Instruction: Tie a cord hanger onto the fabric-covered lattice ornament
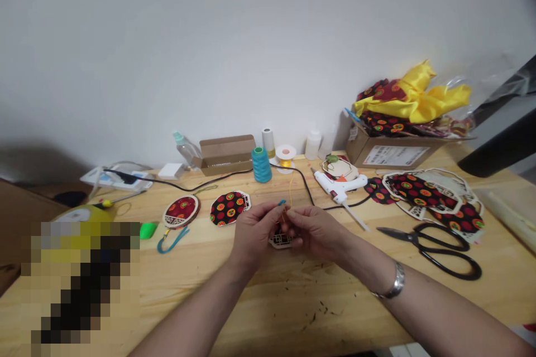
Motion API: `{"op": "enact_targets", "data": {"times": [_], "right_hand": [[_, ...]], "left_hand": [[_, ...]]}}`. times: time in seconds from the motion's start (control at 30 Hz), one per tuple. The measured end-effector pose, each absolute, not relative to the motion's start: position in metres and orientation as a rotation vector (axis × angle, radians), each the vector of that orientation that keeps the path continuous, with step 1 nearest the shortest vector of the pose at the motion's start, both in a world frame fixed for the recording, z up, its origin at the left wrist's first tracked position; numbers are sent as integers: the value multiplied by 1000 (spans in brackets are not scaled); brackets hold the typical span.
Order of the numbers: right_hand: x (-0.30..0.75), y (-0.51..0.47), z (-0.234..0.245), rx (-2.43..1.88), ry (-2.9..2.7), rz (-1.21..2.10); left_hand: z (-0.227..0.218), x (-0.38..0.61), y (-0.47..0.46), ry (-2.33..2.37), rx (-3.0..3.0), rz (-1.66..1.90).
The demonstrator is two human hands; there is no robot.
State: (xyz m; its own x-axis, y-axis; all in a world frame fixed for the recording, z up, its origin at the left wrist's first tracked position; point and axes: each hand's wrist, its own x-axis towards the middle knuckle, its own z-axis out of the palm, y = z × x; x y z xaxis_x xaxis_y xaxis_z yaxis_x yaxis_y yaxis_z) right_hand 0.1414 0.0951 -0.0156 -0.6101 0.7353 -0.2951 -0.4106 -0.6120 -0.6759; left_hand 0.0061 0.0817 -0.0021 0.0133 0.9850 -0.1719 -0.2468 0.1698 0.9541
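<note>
My left hand [254, 232] and my right hand [316, 231] meet over the middle of the wooden table [251, 312], fingers pinched together. Between the fingertips sits a small knot with a teal cord end [282, 202] and a thin yellow thread [290, 189] that runs up toward the yellow spool [286, 155]. A small white lattice ornament [280, 241] lies under the hands, half hidden. A silver bracelet [394, 283] is on my right wrist.
Black scissors [439, 245] and a white glue gun [341, 185] lie to the right, with patterned fabric pieces [422, 192] and a cardboard box [389, 150] of cloth behind. Two round patterned ornaments [229, 207] and a teal thread cone [261, 164] stand farther back. A black cable [201, 184] crosses the table.
</note>
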Motion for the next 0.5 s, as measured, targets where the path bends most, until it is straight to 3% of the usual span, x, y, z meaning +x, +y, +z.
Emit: {"op": "enact_targets", "data": {"times": [0.5], "right_hand": [[146, 95, -20, -574, -707, 2363]], "left_hand": [[-7, 5, 82, 1011, 851, 1176]]}}
